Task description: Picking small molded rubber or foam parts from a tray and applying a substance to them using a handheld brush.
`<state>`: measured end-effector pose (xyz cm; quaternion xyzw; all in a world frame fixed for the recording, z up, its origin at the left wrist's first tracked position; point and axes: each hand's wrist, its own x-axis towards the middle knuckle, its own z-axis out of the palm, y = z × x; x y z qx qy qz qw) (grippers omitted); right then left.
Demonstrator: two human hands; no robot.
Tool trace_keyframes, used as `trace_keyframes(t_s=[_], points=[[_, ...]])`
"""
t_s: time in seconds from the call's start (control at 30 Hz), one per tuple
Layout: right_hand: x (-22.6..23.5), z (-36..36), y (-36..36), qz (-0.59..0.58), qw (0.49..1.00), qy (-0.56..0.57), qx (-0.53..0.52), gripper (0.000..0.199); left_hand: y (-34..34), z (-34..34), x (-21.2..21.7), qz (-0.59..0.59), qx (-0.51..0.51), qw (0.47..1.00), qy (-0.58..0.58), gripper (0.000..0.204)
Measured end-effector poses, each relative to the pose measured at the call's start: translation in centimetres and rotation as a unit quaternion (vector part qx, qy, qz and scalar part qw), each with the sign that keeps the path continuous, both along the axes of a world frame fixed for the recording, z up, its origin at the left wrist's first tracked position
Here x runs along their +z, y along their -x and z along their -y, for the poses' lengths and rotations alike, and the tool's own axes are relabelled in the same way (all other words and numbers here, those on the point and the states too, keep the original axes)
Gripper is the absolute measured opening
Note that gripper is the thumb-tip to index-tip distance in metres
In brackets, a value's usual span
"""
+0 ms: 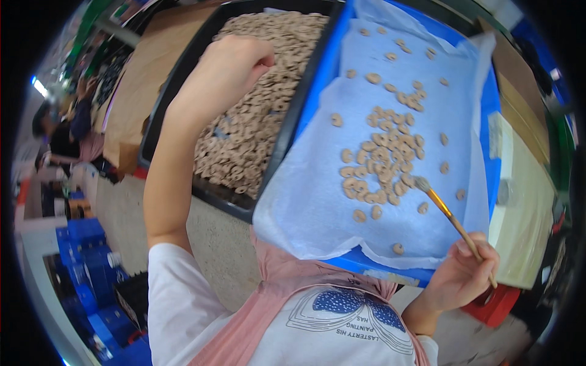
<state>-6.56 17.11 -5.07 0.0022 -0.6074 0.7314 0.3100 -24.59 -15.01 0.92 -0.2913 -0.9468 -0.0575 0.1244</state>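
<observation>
My left hand [235, 70] hangs over a black tray [235, 210] heaped with small brown ring-shaped pieces [268, 113]. Its fingers are curled closed, and the back of the hand hides whatever they may hold. At the right, my right hand [462, 274] grips a thin paintbrush [453, 221] by its wooden handle. The brush's pale bristles touch or hover at the edge of a cluster of brown pieces [384, 152]; I cannot tell which. That cluster lies on white sheet paper [311, 201] lining a blue tray [488, 140], with more pieces scattered around it.
Brown cardboard [143, 85] stands left of the black tray. A pale yellowish panel [525, 207] and a red object [494, 308] are at the right. Blue boxes [91, 262] are stacked at the lower left, and another person [73, 131] is in the background.
</observation>
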Motion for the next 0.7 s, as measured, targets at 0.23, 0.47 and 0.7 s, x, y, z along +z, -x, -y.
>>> trace_keyframes(t_s=[0.23,0.47,0.7], points=[[0.1,0.1,-0.2,0.011,1.000,0.012,0.012,0.027,1.2,2.8,-5.4,0.227,0.011,0.973,0.041,0.010],[0.4,-0.2,-0.1,0.002,1.000,0.010,0.013,0.030,0.9,1.6,-7.1,0.115,-0.004,0.993,0.039,0.012],[0.0,0.0,-0.1,0.011,1.000,0.016,0.021,0.031,-1.0,2.1,-4.3,0.314,-0.008,0.948,0.043,0.020]])
